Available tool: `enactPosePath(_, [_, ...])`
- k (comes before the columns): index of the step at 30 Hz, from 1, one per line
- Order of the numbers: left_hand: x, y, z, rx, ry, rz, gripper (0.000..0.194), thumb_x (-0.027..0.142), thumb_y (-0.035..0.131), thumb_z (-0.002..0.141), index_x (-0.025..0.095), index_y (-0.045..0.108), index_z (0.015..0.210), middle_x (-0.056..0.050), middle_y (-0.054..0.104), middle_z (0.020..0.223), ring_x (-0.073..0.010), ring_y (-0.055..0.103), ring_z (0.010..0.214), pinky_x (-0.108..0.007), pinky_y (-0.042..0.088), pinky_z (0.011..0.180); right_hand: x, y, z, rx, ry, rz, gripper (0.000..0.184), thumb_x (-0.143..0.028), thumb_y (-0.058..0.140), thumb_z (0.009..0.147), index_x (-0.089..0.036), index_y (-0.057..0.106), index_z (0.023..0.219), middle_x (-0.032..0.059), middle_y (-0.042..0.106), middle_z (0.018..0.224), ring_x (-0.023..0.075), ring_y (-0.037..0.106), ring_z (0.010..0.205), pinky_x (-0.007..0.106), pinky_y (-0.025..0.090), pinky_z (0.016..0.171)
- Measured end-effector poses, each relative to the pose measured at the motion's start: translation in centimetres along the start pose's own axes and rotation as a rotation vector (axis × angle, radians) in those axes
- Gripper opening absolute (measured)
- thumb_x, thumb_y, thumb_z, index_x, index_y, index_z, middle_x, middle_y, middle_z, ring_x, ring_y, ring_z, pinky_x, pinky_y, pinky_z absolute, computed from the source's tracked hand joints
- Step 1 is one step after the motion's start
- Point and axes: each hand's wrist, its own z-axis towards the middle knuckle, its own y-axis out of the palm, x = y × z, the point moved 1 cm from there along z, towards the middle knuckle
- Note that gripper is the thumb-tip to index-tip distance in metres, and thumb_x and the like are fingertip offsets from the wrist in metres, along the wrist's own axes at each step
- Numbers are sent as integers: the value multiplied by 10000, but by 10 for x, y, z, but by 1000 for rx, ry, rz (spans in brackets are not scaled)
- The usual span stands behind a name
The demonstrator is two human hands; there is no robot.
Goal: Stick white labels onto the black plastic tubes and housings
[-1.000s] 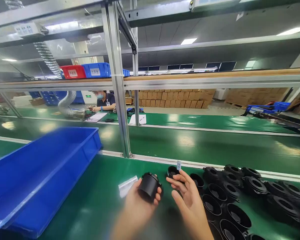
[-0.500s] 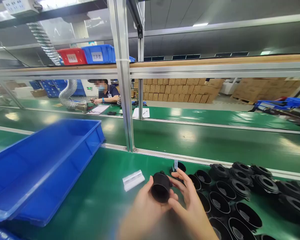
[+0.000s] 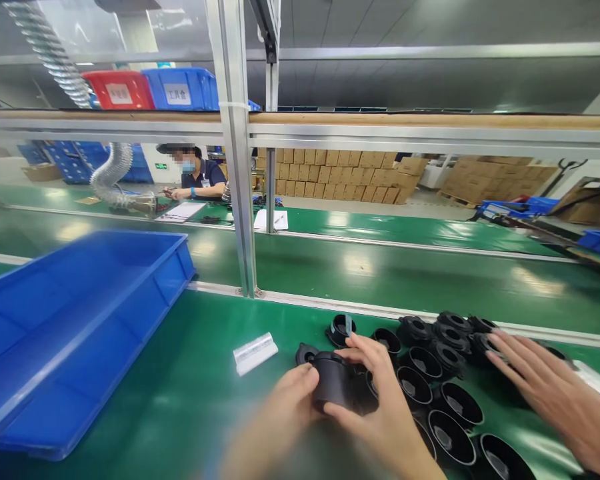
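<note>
Both my hands hold one black cup-shaped plastic part (image 3: pixel 333 388) low over the green bench. My left hand (image 3: pixel 280 417) grips its left side with thumb and fingers closed round it. My right hand (image 3: pixel 383 407) wraps its right side, and a small white tag (image 3: pixel 349 325) sticks up by the fingertips. Several more black cup parts (image 3: pixel 453 403) lie in a cluster just right of my hands. Another person's open hand (image 3: pixel 555 393) reaches in from the right over that cluster.
A large blue bin (image 3: pixel 177 267) sits at the left. A small white strip (image 3: pixel 255 352) lies on the green bench (image 3: pixel 190 400). An aluminium post (image 3: pixel 240 200) rises behind. A seated person (image 3: pixel 200 177) works at the far line beside a silver hose (image 3: pixel 113 180).
My right hand has closed onto the black part beside my left, and the part has sunk lower. Another person's hand has come in from the right. The view shifted slightly.
</note>
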Motion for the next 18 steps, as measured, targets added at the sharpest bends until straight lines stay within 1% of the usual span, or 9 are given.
enactPosePath(3, [4,-1,-1,-20,-13,5,403,338,571,939,62,626,1228,-212,676,1145,-312,641,1073,-412,493,927,8,5,-1,-39,13,93,764,-384,792,790,-360,376,1431,101,428,1348,345,562,1152,489,498,1007])
enactPosePath(6, [7,-3,0,-35,3,20,450,361,505,970,18,599,1246,-244,666,1138,-329,634,1076,-465,488,946,15,6,0,-71,95,231,719,-306,755,840,-418,371,1437,98,474,1365,353,546,1208,462,493,1046])
enactPosePath(9, [9,-3,0,14,17,65,430,356,535,959,42,595,1247,-236,645,1188,-319,624,1082,-451,513,905,19,7,0,-75,150,310,710,-284,740,860,-459,363,1436,90,470,1377,341,531,1235,449,459,1082])
enactPosePath(12, [9,-3,0,55,46,80,420,371,574,939,89,586,1251,-217,605,1268,-314,599,1122,-419,526,868,22,13,0,-79,176,311,700,-316,740,861,-458,361,1432,86,467,1378,336,501,1266,483,428,1101])
enactPosePath(14, [10,-4,1,58,56,58,437,388,595,923,124,562,1270,-202,579,1309,-311,598,1117,-417,526,851,25,16,0,-46,169,299,646,-350,707,885,-417,369,1432,92,462,1382,339,481,1282,529,424,1094])
enactPosePath(15, [10,-5,2,63,61,47,460,394,608,912,147,539,1294,-192,573,1317,-307,604,1102,-421,524,846,26,17,0,-9,159,297,591,-369,679,904,-388,389,1419,96,470,1371,337,487,1272,542,440,1073])
enactPosePath(16, [11,-7,3,73,70,40,493,396,623,900,171,509,1323,-181,573,1314,-301,611,1082,-425,520,843,27,17,0,41,156,299,514,-385,648,925,-354,429,1389,100,480,1357,331,504,1251,536,466,1045])
enactPosePath(18, [13,-9,5,116,100,47,563,401,652,876,213,452,1367,-157,586,1280,-284,621,1041,-426,511,840,28,15,-1,145,183,303,321,-402,608,951,-282,552,1244,101,518,1300,306,540,1196,466,511,995])
